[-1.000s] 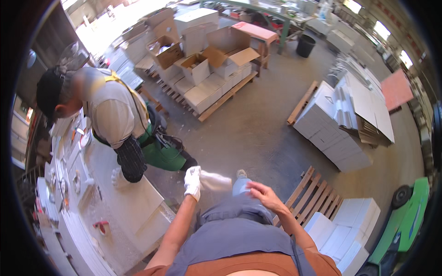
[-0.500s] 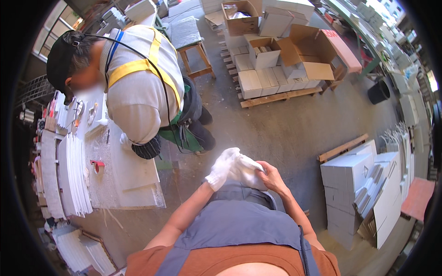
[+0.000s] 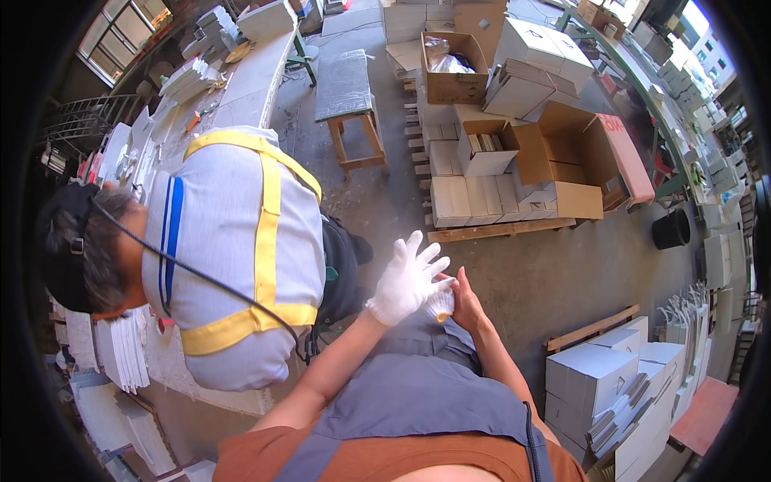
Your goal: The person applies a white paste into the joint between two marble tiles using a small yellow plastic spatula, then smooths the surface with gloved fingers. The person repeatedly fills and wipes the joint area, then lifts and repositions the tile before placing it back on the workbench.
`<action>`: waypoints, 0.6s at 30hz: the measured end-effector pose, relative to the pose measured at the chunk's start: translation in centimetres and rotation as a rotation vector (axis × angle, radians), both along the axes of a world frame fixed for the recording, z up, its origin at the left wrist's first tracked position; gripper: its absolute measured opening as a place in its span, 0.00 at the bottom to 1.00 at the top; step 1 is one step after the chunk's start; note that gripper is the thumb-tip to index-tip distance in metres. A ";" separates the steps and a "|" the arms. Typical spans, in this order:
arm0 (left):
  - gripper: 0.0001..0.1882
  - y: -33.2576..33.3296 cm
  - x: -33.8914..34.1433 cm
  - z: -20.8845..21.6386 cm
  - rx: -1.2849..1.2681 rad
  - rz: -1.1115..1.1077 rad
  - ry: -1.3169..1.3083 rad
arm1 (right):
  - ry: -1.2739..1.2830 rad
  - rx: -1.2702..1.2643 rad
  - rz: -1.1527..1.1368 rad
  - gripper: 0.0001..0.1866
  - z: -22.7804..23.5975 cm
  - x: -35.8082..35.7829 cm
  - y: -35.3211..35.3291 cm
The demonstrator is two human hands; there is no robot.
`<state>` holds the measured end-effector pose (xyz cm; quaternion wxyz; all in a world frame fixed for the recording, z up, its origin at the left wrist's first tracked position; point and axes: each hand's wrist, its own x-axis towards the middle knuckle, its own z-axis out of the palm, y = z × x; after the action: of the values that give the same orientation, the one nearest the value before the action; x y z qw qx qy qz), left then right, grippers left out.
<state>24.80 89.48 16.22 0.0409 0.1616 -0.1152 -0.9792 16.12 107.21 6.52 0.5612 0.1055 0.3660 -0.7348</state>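
Observation:
A white knit glove covers my left hand (image 3: 404, 281), whose fingers are spread wide above my grey apron (image 3: 418, 386). Close by on its right is my bare right hand (image 3: 467, 307), holding a second white glove (image 3: 439, 304) with a yellowish edge at its cuff. That loose glove hangs between the two hands, partly hidden behind the gloved fingers. Some of my right fingertips are also out of sight there.
To my left a co-worker (image 3: 233, 241) in a grey shirt with yellow straps bends over a worktable (image 3: 193, 361). Ahead, cartons (image 3: 482, 197) fill a wooden pallet (image 3: 498, 230) beside a small wooden stand (image 3: 345, 88). White boxes (image 3: 590, 377) stand at the right, near a black bucket (image 3: 671, 229).
My left fingers, bunched together before, have spread apart inside the glove. The second glove now hangs with its cuff downward. My view has shifted, and the co-worker appears lower and bent further over.

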 end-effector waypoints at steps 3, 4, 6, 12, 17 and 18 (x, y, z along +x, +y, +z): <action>0.46 -2.2 -3.5 -0.6 0.018 0.038 -0.063 | 0.184 0.133 -0.009 0.29 -0.6 -2.9 -6.1; 0.44 -3.0 -4.4 -1.2 0.123 0.054 -0.068 | 0.220 0.234 -0.017 0.28 -1.0 -3.9 -8.0; 0.40 -4.8 -6.3 -2.7 0.107 0.119 -0.061 | 0.311 0.382 0.043 0.27 -2.0 -6.1 -10.7; 0.29 -7.0 -13.6 -6.0 0.248 0.333 0.102 | 0.480 0.526 0.133 0.24 -5.1 -17.4 -16.3; 0.23 -9.3 -20.2 -6.5 0.182 0.420 0.244 | 0.355 0.329 0.317 0.26 -3.6 -26.1 -20.2; 0.23 -10.1 -21.4 -6.8 0.053 0.415 0.282 | 0.227 0.286 0.368 0.26 -2.7 -27.6 -20.6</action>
<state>3.36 79.38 9.46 0.2523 0.0444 -0.0469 -0.9655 -11.50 86.58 3.79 0.6201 0.0322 0.5400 -0.5682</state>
